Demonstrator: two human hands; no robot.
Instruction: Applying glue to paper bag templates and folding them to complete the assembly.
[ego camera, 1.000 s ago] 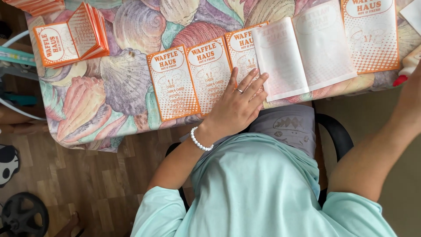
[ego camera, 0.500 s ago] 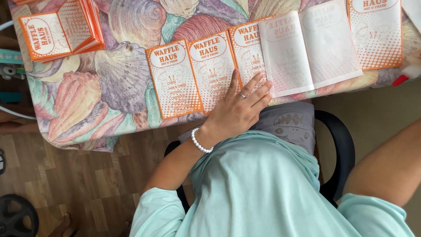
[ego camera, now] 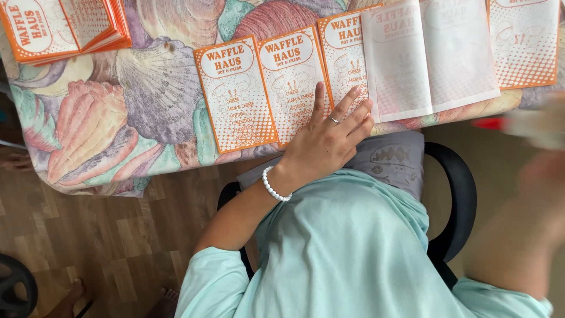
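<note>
My left hand [ego camera: 326, 138], with a ring and a white bead bracelet, lies flat with fingers spread on a row of overlapping orange-and-white printed paper sleeves [ego camera: 265, 88] at the table's near edge. A larger white folded sheet [ego camera: 429, 59] lies over the sleeves just right of the fingertips. My right hand [ego camera: 544, 171] is a blur at the right edge, level with the table edge. It seems to grip a blurred white object with a red tip [ego camera: 527, 125] that points left.
A shell-patterned tablecloth [ego camera: 135, 100] covers the table. A stack of the same orange sleeves [ego camera: 65, 26] lies at the far left, another sleeve [ego camera: 524, 41] at the far right. I sit on a black chair [ego camera: 456, 194] over a wooden floor [ego camera: 88, 235].
My right arm has swung back from the table's right end toward my body, bringing the red-tipped object along. My left hand has stayed on the sleeves with its fingers spread a little wider.
</note>
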